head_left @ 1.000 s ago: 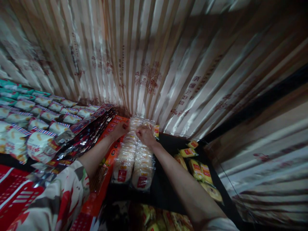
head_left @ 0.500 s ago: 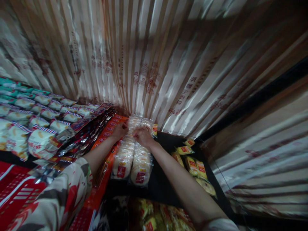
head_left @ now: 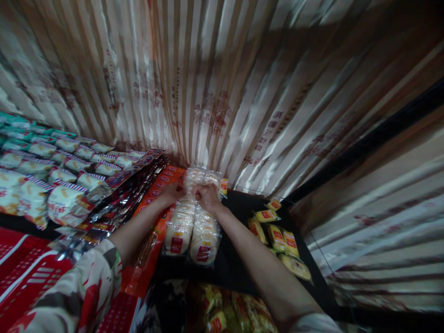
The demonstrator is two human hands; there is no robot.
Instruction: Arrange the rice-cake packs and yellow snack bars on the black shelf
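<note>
Two rows of clear packets of round pale cakes, with red and yellow labels, stand overlapped side by side in front of me. My left hand is at the far left side of the rows, its fingers curled in against the left row. Across from it, my right hand lies over the far part of the right row, fingers bent towards the left row. Both sets of fingertips meet the clear wrappers; what exactly is pinched between them is hidden and dim.
Left of the rows lie orange packs, dark shiny packs and many white snack bags. Yellow packets are scattered on the black surface at right. More yellow packets sit nearest me. A printed pleated curtain hangs behind.
My left hand has shifted slightly down and its forearm sits lower. The right hand stays over the rows with its fingers a little more bent. The view has moved slightly.
</note>
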